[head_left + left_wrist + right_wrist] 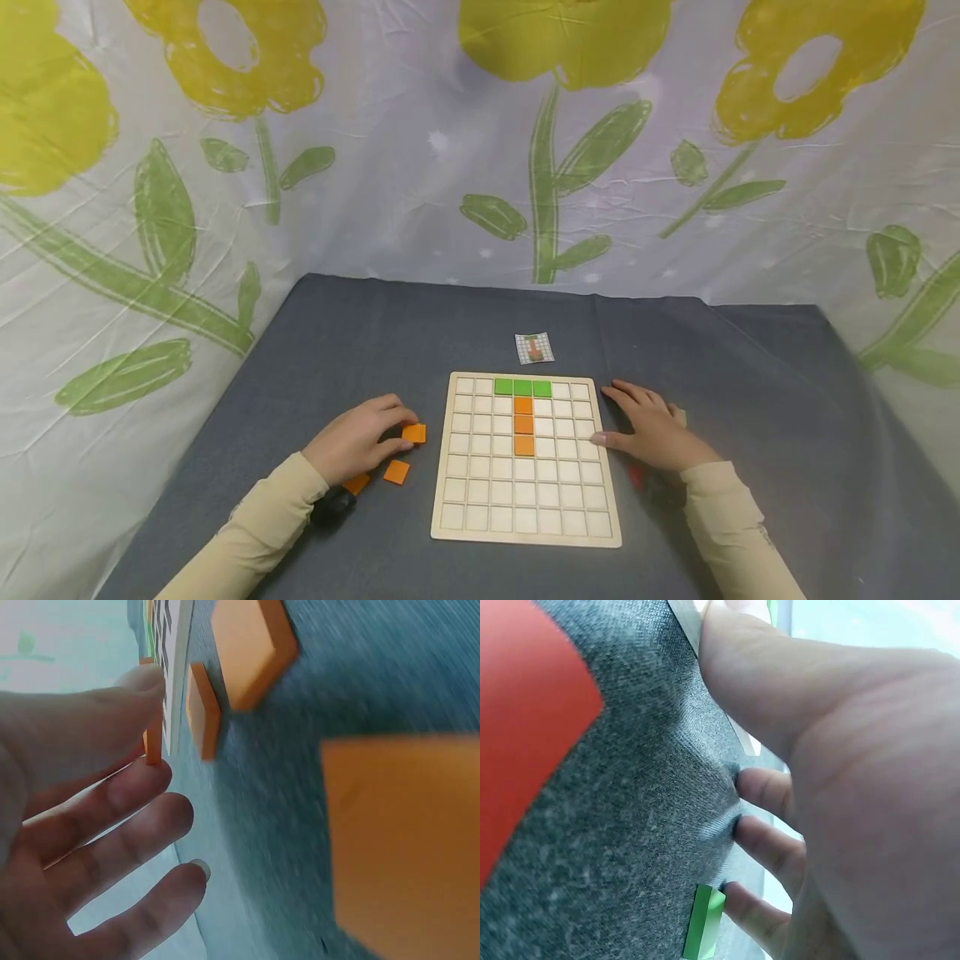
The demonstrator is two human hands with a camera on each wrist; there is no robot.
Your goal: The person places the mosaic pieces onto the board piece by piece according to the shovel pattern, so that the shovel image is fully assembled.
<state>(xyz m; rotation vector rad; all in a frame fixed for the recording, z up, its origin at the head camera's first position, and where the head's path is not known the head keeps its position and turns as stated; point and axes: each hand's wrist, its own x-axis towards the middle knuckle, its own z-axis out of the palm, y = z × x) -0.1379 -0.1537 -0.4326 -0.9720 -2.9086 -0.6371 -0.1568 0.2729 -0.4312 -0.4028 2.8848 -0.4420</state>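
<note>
My left hand (365, 435) pinches an orange square tile (153, 742) between thumb and index finger, just left of the wooden grid board (457, 492). Its other fingers are spread and loosely bent. More orange tiles lie by this hand, one (397, 472) below the fingers and another (356, 483) partly covered by the wrist. On the board, three green tiles (522, 387) form a row at the top, and three orange tiles (523, 424) run down beneath its middle. My right hand (660, 429) rests with its thumb on the board's right edge and its fingertips pressing the cloth.
A small printed pattern card (535, 348) lies behind the board on the dark cloth (390, 333). Near the right hand are a red piece (529, 712) and a green tile (703, 922). A flower-patterned curtain (420, 167) encloses the table at the back and sides.
</note>
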